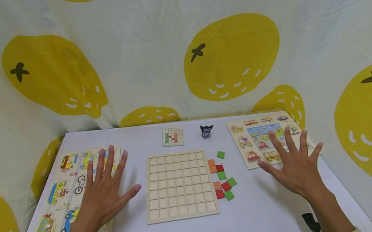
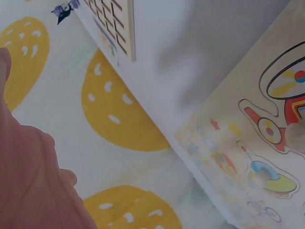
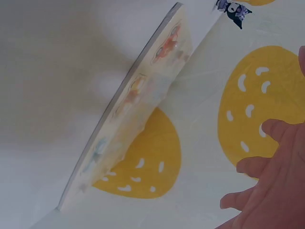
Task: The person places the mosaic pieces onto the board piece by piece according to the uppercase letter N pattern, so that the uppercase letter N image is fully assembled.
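Grid board (image 1: 179, 186), pale, wood-looking, its squares unfilled; landmark for all places below. Likely light, stiff and sturdy; best held by the raised rim at two opposite sides.

Tiles (image 1: 219, 168), red, green and orange, loose: just beside the grid board's right edge, some against it. Probably hard, feather-light, a little slippery; pinch by opposite edges.

Left puzzle board (image 1: 71, 199), vehicle pictures: left of the grid board. Right puzzle board (image 1: 236, 135), similar: right of the grid board, beyond the tiles. Both presumably thin and rigid; take by the outer edges, lest pieces spill.

Left hand (image 1: 105, 193), fingers spread apart, grasping nothing: left of the grid board, over the left puzzle board. Right hand (image 1: 294, 165), likewise spread and unladen: right of the grid board, over the right puzzle board's near edge. Light contact beneath either hand cannot be wholly excluded.

Pattern card (image 1: 172, 137), small, gridded: behind the grid board. Figurine (image 1: 206, 131), dark-eared: behind, toward its right.
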Demonstrator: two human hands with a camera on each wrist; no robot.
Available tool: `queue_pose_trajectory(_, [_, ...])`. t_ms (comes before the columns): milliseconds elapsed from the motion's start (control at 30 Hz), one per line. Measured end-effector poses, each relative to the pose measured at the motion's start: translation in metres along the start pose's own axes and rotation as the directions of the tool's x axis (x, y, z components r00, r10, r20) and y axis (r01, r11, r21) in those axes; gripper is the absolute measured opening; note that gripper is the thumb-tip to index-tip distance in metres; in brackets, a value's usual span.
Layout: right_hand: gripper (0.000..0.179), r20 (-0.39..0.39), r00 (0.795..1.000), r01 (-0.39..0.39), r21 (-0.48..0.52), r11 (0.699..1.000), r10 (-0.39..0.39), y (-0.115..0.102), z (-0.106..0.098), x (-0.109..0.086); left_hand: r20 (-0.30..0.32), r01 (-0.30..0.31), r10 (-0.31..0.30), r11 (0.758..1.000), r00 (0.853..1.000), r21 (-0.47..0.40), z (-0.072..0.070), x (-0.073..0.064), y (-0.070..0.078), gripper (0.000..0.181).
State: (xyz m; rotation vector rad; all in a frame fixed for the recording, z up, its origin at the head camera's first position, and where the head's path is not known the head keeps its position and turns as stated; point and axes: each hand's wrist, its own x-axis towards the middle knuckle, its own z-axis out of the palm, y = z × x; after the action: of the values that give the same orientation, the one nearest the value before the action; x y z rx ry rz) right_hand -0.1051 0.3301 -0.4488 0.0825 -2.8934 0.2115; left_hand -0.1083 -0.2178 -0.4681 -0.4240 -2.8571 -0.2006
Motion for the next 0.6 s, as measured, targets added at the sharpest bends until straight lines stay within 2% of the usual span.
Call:
queue_pose_trajectory(400, [0.100,0.002,1.000,0.004,0.019,1.000,-0.004,-0.006,0.006,0.000,-0.001,-0.010,0.010,1.000,1.000,-0.015,-0.002,0.001,0.003,0.102])
queue_pose_trajectory(533, [0.099,-0.035,0.999,0.038,0.095,0.995,-0.035,-0.015,0.011,0.003,0.015,0.005,-0.004,0.996,1.000,-0.088,0.000,0.000,0.008,0.101])
queue_pose_trajectory(600, [0.098,-0.055,0.997,0.054,0.160,0.986,-0.046,-0.022,0.015,0.003,0.019,0.019,-0.016,0.986,1.000,-0.167,0.002,-0.001,0.013,0.099])
